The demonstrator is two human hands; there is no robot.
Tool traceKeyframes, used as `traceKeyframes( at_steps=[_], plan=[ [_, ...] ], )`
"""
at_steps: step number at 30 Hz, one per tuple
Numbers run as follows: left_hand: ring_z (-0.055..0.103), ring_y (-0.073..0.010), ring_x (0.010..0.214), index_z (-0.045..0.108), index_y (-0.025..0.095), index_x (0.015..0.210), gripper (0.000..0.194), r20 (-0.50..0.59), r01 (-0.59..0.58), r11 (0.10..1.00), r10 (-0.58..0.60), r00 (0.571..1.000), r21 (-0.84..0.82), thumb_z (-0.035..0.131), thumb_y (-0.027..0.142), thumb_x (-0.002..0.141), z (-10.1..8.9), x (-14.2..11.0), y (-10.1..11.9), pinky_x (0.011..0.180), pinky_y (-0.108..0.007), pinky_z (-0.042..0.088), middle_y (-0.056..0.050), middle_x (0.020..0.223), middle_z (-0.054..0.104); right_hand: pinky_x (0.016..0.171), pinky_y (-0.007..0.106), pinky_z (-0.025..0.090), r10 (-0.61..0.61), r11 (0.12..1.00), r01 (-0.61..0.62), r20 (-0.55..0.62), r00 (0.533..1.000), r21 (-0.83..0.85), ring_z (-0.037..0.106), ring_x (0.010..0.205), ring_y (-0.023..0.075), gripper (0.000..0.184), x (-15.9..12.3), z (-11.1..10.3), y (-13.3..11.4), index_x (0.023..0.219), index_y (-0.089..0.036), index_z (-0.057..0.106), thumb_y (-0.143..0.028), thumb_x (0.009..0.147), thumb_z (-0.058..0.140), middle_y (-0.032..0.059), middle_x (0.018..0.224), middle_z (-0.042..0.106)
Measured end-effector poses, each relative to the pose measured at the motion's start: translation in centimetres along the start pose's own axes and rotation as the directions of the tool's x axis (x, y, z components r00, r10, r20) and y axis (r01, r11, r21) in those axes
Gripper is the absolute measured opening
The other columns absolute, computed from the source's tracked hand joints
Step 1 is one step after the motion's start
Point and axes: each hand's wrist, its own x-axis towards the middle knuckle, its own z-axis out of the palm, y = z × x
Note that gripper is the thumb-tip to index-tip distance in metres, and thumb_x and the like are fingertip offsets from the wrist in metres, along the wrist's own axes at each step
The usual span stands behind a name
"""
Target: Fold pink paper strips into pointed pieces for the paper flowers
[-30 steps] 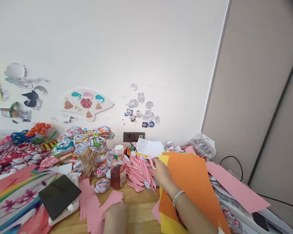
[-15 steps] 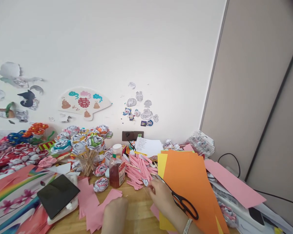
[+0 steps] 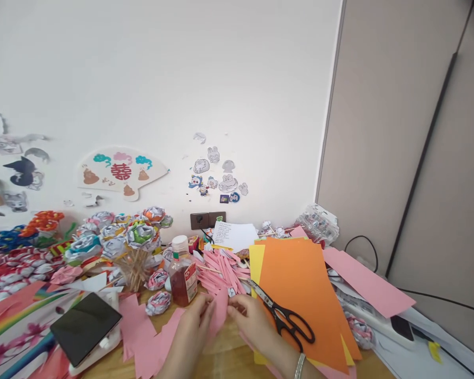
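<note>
A pink paper piece (image 3: 220, 311) is held up between my two hands over the wooden table. My left hand (image 3: 195, 322) pinches its left side. On its right edge, the fingers of my right hand (image 3: 249, 318) are closed too. Behind the paper lies a heap of folded pink paper strips (image 3: 220, 268). Black-handled scissors (image 3: 286, 316) rest partly open on orange paper sheets (image 3: 296, 279), right of my right hand. More pink paper pieces (image 3: 160, 345) lie left of my left wrist.
A bottle of red-brown liquid (image 3: 183, 279) stands behind my left hand. Paper flowers on sticks (image 3: 136, 263) fill a holder farther left. A dark tablet (image 3: 86, 327) lies front left. A white handwritten sheet (image 3: 235, 237) is near the wall, and a pink sheet (image 3: 373, 284) lies at right.
My left hand has come up and right, bringing a pink paper piece to my right hand, which now grips it too. The view has shifted slightly right.
</note>
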Motion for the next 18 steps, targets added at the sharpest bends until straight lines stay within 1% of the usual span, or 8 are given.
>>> traceKeyframes(
  at_steps=[3,5,6,9,11,13,15,18],
  plan=[
    [0.059,-0.019,0.061,0.056,0.019,0.064,0.028,0.089,0.092,0.971,-0.074,0.993,-0.223,0.048,0.045,0.07,0.7,0.2,-0.6,0.056,-0.026,0.045,0.0,0.058,0.063,0.067,0.025,0.042,-0.008,0.966,0.001,0.026,1.0,0.26,0.057,0.076,0.0169,0.02,0.3,-0.2,0.3,0.083,-0.016,0.062,-0.032,0.076,0.053,0.0042,0.08,0.063],
    [0.06,-0.0204,0.063,0.055,0.019,0.064,0.028,0.15,0.179,0.913,-0.132,0.98,-0.368,0.051,0.047,0.065,0.7,0.0,-0.5,0.057,-0.026,0.045,0.0,0.059,0.063,0.065,0.026,0.042,0.017,0.93,-0.022,0.017,1.0,0.368,0.055,0.072,0.0163,0.024,0.6,-0.3,0.9,0.082,-0.016,0.061,-0.038,0.072,0.059,0.0031,0.077,0.062],
    [0.059,-0.0206,0.063,0.055,0.019,0.063,0.029,0.169,0.203,0.893,-0.146,0.975,-0.402,0.052,0.048,0.063,0.6,0.0,-0.4,0.058,-0.027,0.045,0.0,0.058,0.063,0.064,0.026,0.042,0.03,0.911,-0.037,0.024,0.999,0.41,0.055,0.07,0.0158,0.027,0.6,-0.3,1.2,0.082,-0.016,0.061,-0.04,0.069,0.062,0.0024,0.076,0.061],
    [0.057,-0.0195,0.062,0.054,0.019,0.061,0.027,0.192,0.207,0.885,-0.137,0.972,-0.416,0.053,0.047,0.062,0.6,0.0,-0.2,0.059,-0.027,0.044,0.0,0.057,0.06,0.06,0.025,0.042,0.055,0.835,-0.103,0.105,0.993,0.54,0.053,0.063,0.013,0.033,0.5,-0.4,1.4,0.083,-0.015,0.06,-0.041,0.064,0.067,0.0005,0.07,0.058],
    [0.055,-0.0184,0.06,0.053,0.019,0.058,0.027,0.224,0.213,0.885,-0.128,0.966,-0.414,0.054,0.046,0.061,0.8,0.0,-0.2,0.058,-0.026,0.043,0.001,0.056,0.058,0.057,0.024,0.042,0.052,0.755,-0.159,0.183,0.982,0.636,0.053,0.059,0.0108,0.039,0.3,-0.5,1.0,0.092,-0.016,0.058,-0.041,0.063,0.069,0.0003,0.073,0.057],
    [0.052,-0.0167,0.056,0.05,0.02,0.054,0.029,0.282,0.242,0.873,-0.126,0.951,-0.424,0.055,0.048,0.059,1.1,0.1,-0.4,0.055,-0.026,0.041,0.003,0.052,0.054,0.053,0.023,0.042,0.03,0.684,-0.216,0.268,0.963,0.697,0.053,0.057,0.0099,0.051,0.1,-0.6,0.5,0.104,-0.019,0.053,-0.042,0.062,0.07,0.0012,0.079,0.057],
    [0.048,-0.0148,0.051,0.047,0.02,0.05,0.032,0.326,0.26,0.862,-0.119,0.938,-0.435,0.056,0.05,0.057,1.4,0.2,-0.7,0.053,-0.025,0.038,0.004,0.048,0.049,0.051,0.022,0.041,0.01,0.669,-0.242,0.316,0.949,0.703,0.054,0.058,0.0099,0.059,0.0,-0.7,0.1,0.11,-0.02,0.05,-0.041,0.059,0.072,0.0015,0.082,0.055],
    [0.046,-0.014,0.051,0.047,0.019,0.049,0.034,0.355,0.267,0.86,-0.109,0.929,-0.435,0.058,0.051,0.055,1.8,0.2,-1.1,0.052,-0.025,0.036,0.004,0.048,0.048,0.051,0.02,0.04,-0.007,0.711,-0.214,0.311,0.95,0.669,0.051,0.061,0.0095,0.06,0.0,-0.8,0.0,0.108,-0.019,0.052,-0.036,0.056,0.075,0.0,0.078,0.053]
  ],
)
